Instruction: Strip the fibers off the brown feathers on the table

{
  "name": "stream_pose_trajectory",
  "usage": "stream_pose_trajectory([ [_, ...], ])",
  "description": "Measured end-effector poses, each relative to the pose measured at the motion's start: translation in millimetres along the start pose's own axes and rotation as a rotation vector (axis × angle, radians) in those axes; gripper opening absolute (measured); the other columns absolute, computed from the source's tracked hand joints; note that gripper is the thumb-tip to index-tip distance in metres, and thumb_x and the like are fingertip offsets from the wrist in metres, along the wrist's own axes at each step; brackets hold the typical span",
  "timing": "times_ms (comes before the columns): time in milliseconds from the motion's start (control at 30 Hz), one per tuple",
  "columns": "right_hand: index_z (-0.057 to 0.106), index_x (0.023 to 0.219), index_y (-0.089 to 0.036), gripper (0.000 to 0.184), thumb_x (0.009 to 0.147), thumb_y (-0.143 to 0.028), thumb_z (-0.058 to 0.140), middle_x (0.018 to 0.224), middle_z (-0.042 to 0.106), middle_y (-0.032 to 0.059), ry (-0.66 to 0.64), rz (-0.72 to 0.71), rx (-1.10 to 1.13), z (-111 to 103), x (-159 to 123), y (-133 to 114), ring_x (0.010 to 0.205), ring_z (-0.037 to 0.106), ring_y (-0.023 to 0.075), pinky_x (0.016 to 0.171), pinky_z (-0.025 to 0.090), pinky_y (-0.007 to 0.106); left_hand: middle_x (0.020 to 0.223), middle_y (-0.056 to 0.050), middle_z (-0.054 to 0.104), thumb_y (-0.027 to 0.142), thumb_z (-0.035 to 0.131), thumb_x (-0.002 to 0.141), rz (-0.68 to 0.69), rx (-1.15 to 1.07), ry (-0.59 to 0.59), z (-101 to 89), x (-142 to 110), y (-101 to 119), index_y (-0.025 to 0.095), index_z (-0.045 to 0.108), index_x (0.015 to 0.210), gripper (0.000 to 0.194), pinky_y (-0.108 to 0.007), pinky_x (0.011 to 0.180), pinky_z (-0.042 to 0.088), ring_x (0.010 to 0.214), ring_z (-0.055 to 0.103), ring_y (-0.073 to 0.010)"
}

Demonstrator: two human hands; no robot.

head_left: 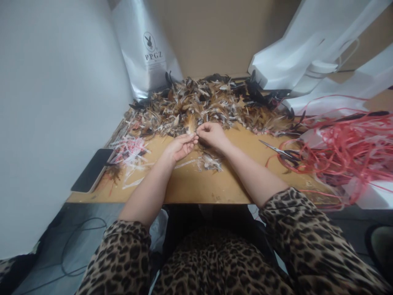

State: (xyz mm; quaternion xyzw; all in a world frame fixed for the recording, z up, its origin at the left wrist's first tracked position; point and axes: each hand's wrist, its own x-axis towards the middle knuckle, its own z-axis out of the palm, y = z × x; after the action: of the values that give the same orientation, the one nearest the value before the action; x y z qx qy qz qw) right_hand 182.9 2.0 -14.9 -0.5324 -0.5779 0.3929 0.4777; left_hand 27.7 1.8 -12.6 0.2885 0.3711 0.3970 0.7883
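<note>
Between the fingertips of my left hand is a light brown feather, its fluffy end pointing up and away from me. My right hand meets it from the right, thumb and forefinger pinched close to the feather's base; what exactly they grip is too small to make out. Just beyond both hands spreads a large heap of brown, white and black feathers. Below my right hand, on the wooden table, lies a small pile of pale feathers.
Scissors lie right of my right arm, beside a tangle of red strips. At left are a phone and a bunch of pink and white strips. A silver bag stands behind the heap; white bags stand at right.
</note>
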Motion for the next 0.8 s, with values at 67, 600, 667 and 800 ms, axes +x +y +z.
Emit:
stream_pose_trajectory([
  [67,0.064,0.074,-0.014,0.01,0.069,-0.023,0.063,0.056,0.059,-0.0024,-0.037,0.127,0.132,-2,0,-2,0.048,0.047,0.0069,0.049,0.036,0.019,0.071,-0.004,0.068,0.004,0.059,0.081,0.012,-0.018,0.001,-0.9,0,1,0.009,0.065,0.08,0.008,-0.011,0.05,0.048,0.056,0.063,-0.0046],
  [600,0.057,0.064,-0.013,0.034,0.051,-0.028,0.084,0.054,0.061,-0.002,-0.228,0.281,0.578,-6,-2,-11,0.043,0.041,0.0029,0.04,0.028,0.015,0.074,-0.004,0.07,0.007,0.059,0.082,0.069,0.011,-0.034,-1.0,-1,2,0.01,0.065,0.082,0.007,-0.011,0.05,0.048,0.057,0.064,-0.0054],
  [667,0.055,0.061,-0.014,0.034,0.052,-0.031,0.083,0.044,0.053,-0.0045,-0.192,0.245,0.514,-6,-1,-10,0.04,0.039,0.0036,0.039,0.025,0.016,0.075,-0.007,0.071,0.008,0.062,0.08,0.107,0.08,0.0,-2.1,1,1,0.008,0.066,0.082,0.004,-0.013,0.05,0.049,0.059,0.066,-0.0079],
  [800,0.053,0.058,-0.016,0.029,0.059,-0.032,0.077,0.04,0.047,-0.0058,-0.162,0.184,0.398,-7,-1,-9,0.038,0.037,0.0045,0.039,0.024,0.018,0.074,-0.008,0.071,0.01,0.066,0.077,0.122,0.126,0.024,-2.9,2,1,0.007,0.066,0.08,0.004,-0.013,0.05,0.049,0.057,0.066,-0.0084],
])
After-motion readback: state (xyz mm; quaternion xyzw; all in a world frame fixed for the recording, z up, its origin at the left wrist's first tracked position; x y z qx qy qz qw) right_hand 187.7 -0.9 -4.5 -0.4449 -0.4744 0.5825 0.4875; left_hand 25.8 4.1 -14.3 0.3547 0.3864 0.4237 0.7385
